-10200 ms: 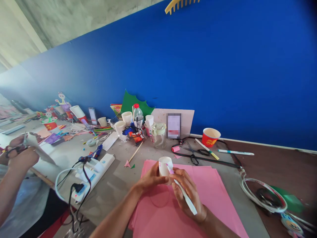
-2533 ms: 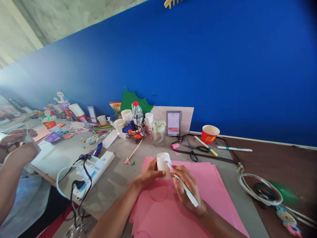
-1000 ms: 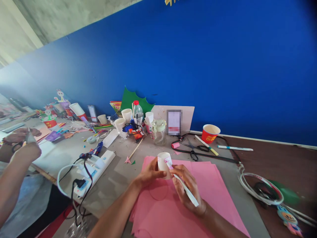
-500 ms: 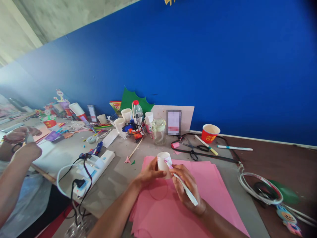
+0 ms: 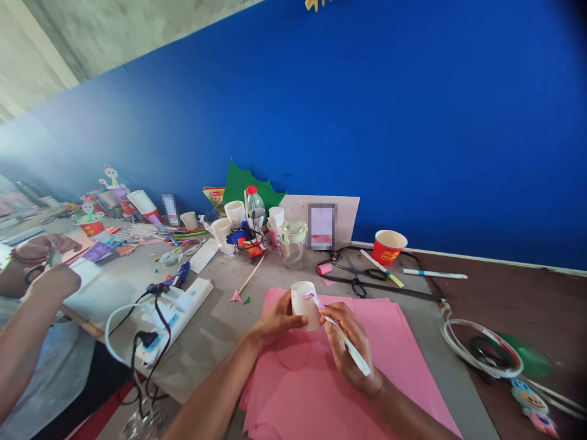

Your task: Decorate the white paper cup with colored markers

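A white paper cup [image 5: 303, 313] with pink marks near its rim is held upright over pink paper sheets [image 5: 367, 354]. My left hand [image 5: 282, 321] is wrapped round the cup's left side, thumb across its front. In my right hand [image 5: 351, 342] is a white marker [image 5: 352, 351], its pink-purple tip at the pink line on the cup. A faint round outline shows on the top sheet below the cup.
Black scissors [image 5: 360, 281], a red cup [image 5: 389, 247], a glass jar [image 5: 295, 244] and a bottle [image 5: 255, 208] stand or lie behind the paper. Left are a power strip [image 5: 177, 318] with cables and another person's hands [image 5: 52, 275] with scissors.
My right hand and the marker have shifted slightly right, and the pink line on the cup shows more clearly. The other person's hands moved a little.
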The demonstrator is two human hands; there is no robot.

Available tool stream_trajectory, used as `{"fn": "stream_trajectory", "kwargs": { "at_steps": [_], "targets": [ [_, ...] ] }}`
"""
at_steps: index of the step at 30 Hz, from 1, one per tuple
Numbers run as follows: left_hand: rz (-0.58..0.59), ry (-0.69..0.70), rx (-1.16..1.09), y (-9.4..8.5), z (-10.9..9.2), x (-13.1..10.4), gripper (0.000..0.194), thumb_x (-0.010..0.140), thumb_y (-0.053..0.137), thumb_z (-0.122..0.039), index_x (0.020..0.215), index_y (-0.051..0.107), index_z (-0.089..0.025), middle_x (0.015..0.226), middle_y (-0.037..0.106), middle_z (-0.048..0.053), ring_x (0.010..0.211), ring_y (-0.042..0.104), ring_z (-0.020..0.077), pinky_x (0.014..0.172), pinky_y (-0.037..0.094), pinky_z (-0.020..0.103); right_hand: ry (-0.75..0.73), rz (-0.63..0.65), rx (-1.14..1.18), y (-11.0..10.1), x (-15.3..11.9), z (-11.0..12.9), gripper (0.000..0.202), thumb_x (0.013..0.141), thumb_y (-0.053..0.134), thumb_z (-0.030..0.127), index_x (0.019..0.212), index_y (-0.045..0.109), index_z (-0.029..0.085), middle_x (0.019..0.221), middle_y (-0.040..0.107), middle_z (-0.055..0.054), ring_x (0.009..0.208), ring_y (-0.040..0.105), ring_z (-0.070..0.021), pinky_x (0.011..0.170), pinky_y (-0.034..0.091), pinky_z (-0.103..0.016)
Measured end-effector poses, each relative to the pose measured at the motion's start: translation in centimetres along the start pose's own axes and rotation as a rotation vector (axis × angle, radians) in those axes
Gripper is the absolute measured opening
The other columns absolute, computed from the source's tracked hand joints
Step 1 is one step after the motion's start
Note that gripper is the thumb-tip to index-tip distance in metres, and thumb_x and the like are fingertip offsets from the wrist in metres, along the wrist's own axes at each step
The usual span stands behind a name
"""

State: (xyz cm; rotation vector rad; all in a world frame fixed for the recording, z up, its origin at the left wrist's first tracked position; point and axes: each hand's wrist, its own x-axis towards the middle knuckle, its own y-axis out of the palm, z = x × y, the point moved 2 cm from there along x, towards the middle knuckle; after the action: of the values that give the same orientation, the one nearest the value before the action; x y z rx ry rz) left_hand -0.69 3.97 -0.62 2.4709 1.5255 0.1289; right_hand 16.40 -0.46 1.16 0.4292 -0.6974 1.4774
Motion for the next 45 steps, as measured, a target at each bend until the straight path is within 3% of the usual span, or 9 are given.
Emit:
{"fn": "stream_trajectory", "kwargs": {
  "at_steps": [6,26,34,40,45],
  "targets": [
    [-0.006,-0.003,0.02,-0.3,0.2,-0.1,0.066,0.063,0.085,-0.039,0.119,0.057,-0.017,0.099,0.065,0.004,0.091,0.058,0.0208,0.076,0.042,0.026,0.037,-0.034,0.002,0.0,-0.1,-0.2,0.016,0.096,0.046,0.021,0.098,0.062,0.021,0.084,0.059,-0.005,0.071,0.059,-0.0176,0.062,0.05,-0.03],
    [0.016,-0.016,0.04,0.2,-0.3,0.0,0.073,0.061,0.085,-0.044,0.122,0.055,-0.017,0.096,0.064,0.002,0.087,0.057,0.0194,0.072,0.041,0.025,-0.034,0.009,-0.002,0.1,0.3,0.5,0.018,0.095,0.047,0.021,0.104,0.062,0.021,0.086,0.06,-0.006,0.072,0.06,-0.0181,0.06,0.051,-0.03],
    [0.019,-0.009,0.005,-0.1,0.0,-0.2,0.063,0.063,0.084,-0.039,0.116,0.058,-0.019,0.095,0.066,0.002,0.09,0.059,0.0208,0.076,0.043,0.027,-0.066,0.01,0.017,-0.2,0.3,0.7,0.017,0.095,0.045,0.02,0.099,0.061,0.021,0.083,0.059,-0.005,0.072,0.059,-0.0181,0.061,0.05,-0.03],
    [0.02,-0.01,-0.009,-0.1,-0.1,0.0,0.068,0.061,0.086,-0.041,0.118,0.057,-0.017,0.097,0.065,0.004,0.092,0.059,0.022,0.077,0.043,0.027,0.088,-0.103,-0.008,-0.3,-0.3,-0.5,0.027,0.096,0.047,0.035,0.119,0.054,0.023,0.098,0.059,-0.007,0.089,0.061,-0.0208,0.076,0.053,-0.036],
    [-0.024,-0.018,0.053,0.0,-0.4,-0.1,0.065,0.058,0.086,-0.047,0.108,0.059,-0.014,0.084,0.061,0.001,0.076,0.054,0.0155,0.06,0.038,0.021,0.299,-0.179,0.053,-0.2,-0.2,-2.0,0.033,0.101,0.038,0.037,0.128,0.05,0.022,0.087,0.064,-0.004,0.068,0.062,-0.0161,0.065,0.052,-0.031]
  ]
}}
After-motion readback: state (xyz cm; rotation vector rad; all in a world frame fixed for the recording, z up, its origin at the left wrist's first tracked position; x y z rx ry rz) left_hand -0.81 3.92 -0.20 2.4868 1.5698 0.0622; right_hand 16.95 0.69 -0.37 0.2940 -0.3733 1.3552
